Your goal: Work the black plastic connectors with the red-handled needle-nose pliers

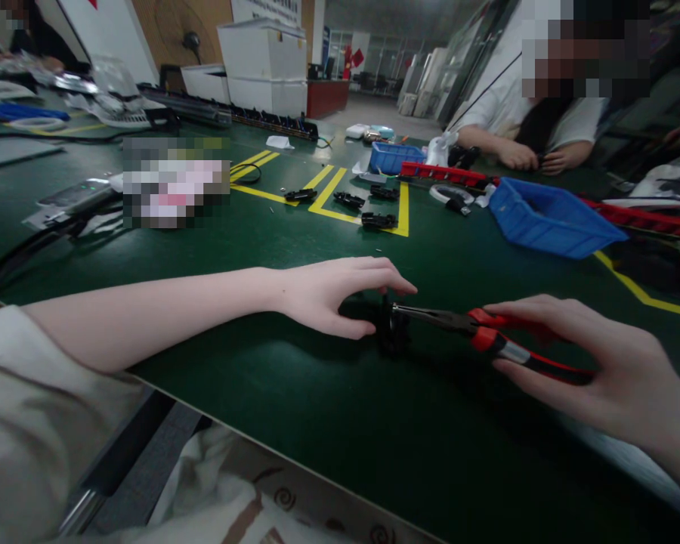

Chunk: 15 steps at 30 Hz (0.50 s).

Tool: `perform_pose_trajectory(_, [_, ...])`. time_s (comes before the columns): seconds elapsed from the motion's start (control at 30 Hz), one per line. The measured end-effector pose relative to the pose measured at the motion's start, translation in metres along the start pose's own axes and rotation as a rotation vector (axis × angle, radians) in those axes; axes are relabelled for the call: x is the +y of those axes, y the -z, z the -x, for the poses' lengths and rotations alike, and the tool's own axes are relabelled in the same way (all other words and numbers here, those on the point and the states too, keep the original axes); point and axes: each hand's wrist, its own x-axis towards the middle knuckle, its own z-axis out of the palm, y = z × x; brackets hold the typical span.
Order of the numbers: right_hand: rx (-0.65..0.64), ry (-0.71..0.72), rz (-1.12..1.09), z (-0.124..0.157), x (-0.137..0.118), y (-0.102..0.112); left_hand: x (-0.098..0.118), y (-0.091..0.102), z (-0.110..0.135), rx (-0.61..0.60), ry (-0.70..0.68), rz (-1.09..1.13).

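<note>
My left hand (340,296) rests on the green table (295,408), fingers curled over a small black part (386,330) that it holds down. My right hand (595,363) grips the red handles of a pair of needle-nose pliers (487,338). The pliers' dark jaws point left and meet the black part beside my left thumb. Most of the black part is hidden under my fingers.
Several black parts (374,219) lie in a yellow-taped area farther back. A blue bin (549,217) stands at the right, a smaller blue bin (394,157) behind it, with red strips (442,174) between. A co-worker's hands (536,157) work at the far right edge.
</note>
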Motion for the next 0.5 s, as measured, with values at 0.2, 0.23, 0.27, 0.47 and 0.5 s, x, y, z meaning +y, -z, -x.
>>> perform_pose_trajectory(0.2, [0.007,0.16,0.084,0.005,0.016,-0.017,0.002,-0.015,-0.001,0.006,0.133,-0.035])
perform_pose_trajectory(0.23, [-0.003,0.153,0.076,0.006,0.018,-0.019,0.002,-0.016,-0.001,0.01,0.145,-0.034])
perform_pose_trajectory(0.27, [-0.01,0.142,0.066,0.007,0.02,-0.021,0.002,-0.016,-0.002,0.011,0.148,-0.029])
perform_pose_trajectory(0.47, [0.022,0.1,0.062,0.008,0.019,-0.023,0.0,-0.013,-0.002,-0.002,0.156,-0.001])
perform_pose_trajectory(0.5, [0.025,0.101,0.07,0.007,0.018,-0.022,0.0,-0.013,-0.002,0.002,0.156,0.002])
